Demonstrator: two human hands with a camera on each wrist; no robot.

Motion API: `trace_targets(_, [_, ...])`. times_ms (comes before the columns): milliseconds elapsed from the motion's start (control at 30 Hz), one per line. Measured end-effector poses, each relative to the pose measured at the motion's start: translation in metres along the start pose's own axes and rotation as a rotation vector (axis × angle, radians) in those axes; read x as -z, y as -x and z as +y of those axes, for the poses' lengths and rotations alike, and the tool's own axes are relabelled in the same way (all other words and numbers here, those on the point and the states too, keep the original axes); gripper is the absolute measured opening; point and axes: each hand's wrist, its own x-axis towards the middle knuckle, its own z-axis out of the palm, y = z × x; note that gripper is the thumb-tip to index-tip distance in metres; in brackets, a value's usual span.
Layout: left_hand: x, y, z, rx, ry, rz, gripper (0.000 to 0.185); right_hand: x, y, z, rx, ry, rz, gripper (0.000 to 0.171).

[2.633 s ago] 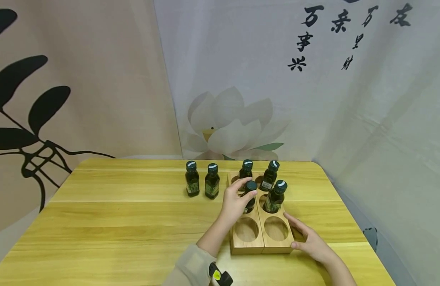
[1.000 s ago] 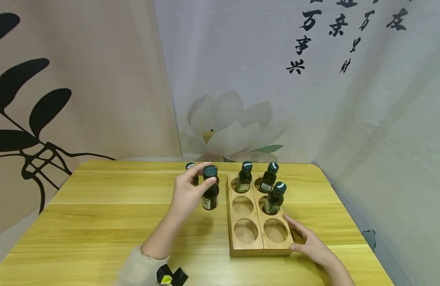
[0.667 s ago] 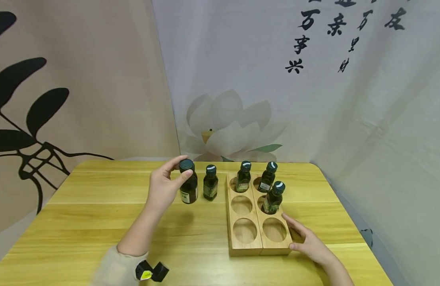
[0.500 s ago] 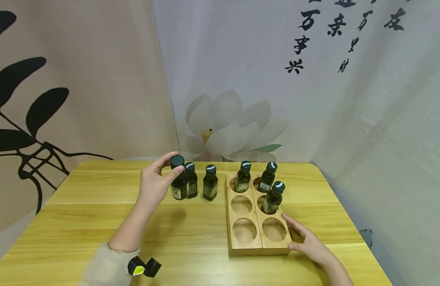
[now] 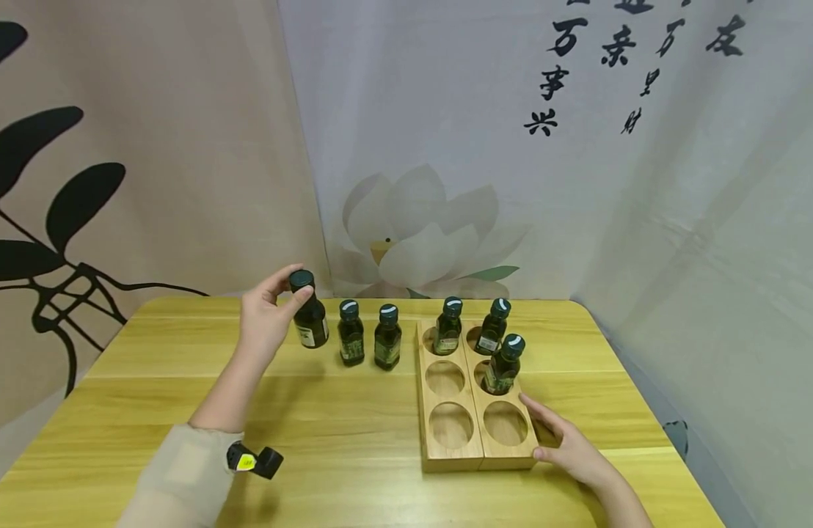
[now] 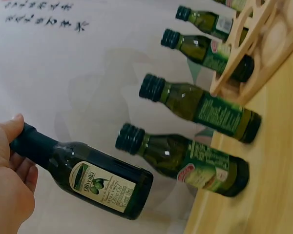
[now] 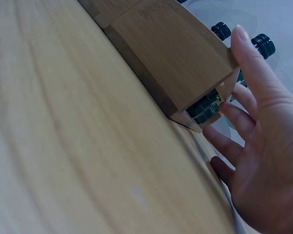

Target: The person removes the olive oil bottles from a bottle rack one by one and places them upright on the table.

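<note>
The counter (image 5: 149, 374) is carrying the rack (image 5: 451, 465), where three bottles (image 5: 502, 370) are standing in holes; two loose bottles (image 5: 351, 341) are standing upright just left of it. Left of those, above the counter, the held bottle (image 5: 310, 320) is hanging slightly tilted below the left hand (image 5: 264, 319), whose thumb and fingers are clamping its capped top. The left forearm is pointing forward. The right hand (image 5: 570, 444) is lying sideways, fingers spreading apart and resting against the rack's right side.
</note>
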Motion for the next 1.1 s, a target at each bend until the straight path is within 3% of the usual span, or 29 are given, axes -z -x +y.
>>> trace_targets(333, [0.003, -0.006, -0.019, 0.037, -0.021, 0.010, 0.041, 0.000, 0.001, 0.000, -0.035, -0.007, 0.005, 0.074])
trace_targets(600, [-0.001, 0.000, -0.042, 0.074, -0.037, -0.004, 0.042, 0.000, 0.000, 0.001, -0.016, 0.000, 0.003, 0.074])
trace_targets(1100, [-0.012, 0.012, -0.069, 0.109, -0.009, 0.007, 0.038, -0.001, 0.001, 0.002, -0.019, -0.005, 0.006, 0.073])
